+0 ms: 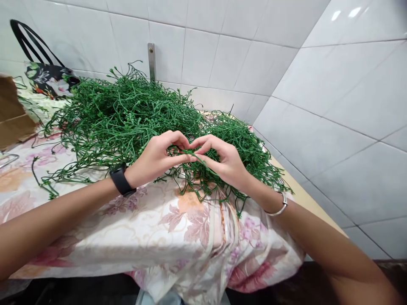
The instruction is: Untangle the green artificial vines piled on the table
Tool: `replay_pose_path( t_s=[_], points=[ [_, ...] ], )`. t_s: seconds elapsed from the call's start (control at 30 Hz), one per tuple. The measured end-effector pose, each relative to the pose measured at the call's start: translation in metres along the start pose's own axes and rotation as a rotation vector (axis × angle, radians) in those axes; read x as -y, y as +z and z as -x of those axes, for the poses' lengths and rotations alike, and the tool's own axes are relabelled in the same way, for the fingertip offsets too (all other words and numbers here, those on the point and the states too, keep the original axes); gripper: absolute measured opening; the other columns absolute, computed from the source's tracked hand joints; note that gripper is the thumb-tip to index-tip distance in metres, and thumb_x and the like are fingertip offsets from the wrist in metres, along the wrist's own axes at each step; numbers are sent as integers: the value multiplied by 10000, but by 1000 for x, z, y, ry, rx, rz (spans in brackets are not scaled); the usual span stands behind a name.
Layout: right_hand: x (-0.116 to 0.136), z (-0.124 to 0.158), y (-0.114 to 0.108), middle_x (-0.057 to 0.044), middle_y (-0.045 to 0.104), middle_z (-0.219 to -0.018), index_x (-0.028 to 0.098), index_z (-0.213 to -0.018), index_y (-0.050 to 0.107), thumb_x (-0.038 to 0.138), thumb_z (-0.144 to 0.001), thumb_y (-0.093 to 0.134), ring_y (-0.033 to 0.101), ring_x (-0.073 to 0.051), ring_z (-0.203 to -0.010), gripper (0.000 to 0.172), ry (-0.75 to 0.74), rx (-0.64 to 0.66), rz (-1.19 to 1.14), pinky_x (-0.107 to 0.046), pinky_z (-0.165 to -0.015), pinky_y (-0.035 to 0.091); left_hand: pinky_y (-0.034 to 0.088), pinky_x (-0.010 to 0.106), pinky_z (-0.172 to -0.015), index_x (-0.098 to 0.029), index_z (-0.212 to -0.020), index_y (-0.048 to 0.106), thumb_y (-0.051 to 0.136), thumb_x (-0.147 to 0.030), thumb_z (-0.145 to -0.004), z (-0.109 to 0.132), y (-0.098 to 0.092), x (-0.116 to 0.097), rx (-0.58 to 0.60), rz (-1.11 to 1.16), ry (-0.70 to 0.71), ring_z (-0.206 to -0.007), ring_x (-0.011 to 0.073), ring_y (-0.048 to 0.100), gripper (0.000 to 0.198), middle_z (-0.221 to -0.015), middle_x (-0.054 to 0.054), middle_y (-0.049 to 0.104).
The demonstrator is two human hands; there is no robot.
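Observation:
My left hand (162, 156), with a black watch on the wrist, pinches a thin green stem (201, 160) between thumb and fingers. Meeting it fingertip to fingertip, my right hand (224, 159) grips the same stem; a silvery bangle circles that wrist. Both hands are held just in front of a large heap of green artificial stems (127, 110) with small budded tips. A smaller pile of the same stems (244, 140) lies behind and to the right of my right hand. The stem's far ends are lost among the others.
A flowered cloth (140, 233) covers the table and hangs in folds at the front. At the left are a brown cardboard piece (14, 114), a floral bag (51, 78) with black handles and white flowers. Tiled walls (203, 55) close off the back and right.

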State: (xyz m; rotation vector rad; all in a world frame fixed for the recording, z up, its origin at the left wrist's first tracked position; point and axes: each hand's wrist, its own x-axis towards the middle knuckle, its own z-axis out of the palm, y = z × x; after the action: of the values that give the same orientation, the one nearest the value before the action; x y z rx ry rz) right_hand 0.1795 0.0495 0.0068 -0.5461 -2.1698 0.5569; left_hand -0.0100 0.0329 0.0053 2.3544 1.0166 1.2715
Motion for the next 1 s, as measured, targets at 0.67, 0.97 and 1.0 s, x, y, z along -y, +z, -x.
replay_pose_path(
  t_s=[0.67, 0.97, 1.0],
  points=[
    [-4, 4, 5, -16, 591, -805, 191, -764, 449, 200, -837, 451, 514, -133, -794, 73, -116, -15, 450, -299, -797, 337, 366, 303, -786, -154, -817, 549, 486, -227, -787, 1, 3, 2, 135, -261, 108, -874, 165, 428, 101, -924, 53, 528],
    [-2, 4, 4, -28, 531, -817, 184, -887, 433, 273, -867, 388, 455, -138, -782, 101, -81, 52, 536, -288, -781, 331, 359, 299, -705, -145, -856, 504, 382, -314, -864, 1, 7, 4, 198, -279, 92, -787, 164, 431, 209, -816, 50, 529],
    [-3, 3, 3, -30, 530, -834, 182, -912, 429, 278, -871, 380, 453, -138, -796, 115, -91, 81, 562, -292, -792, 321, 358, 300, -706, -143, -861, 506, 377, -325, -866, 1, 8, 4, 189, -282, 96, -787, 164, 436, 223, -826, 55, 532]
  ],
)
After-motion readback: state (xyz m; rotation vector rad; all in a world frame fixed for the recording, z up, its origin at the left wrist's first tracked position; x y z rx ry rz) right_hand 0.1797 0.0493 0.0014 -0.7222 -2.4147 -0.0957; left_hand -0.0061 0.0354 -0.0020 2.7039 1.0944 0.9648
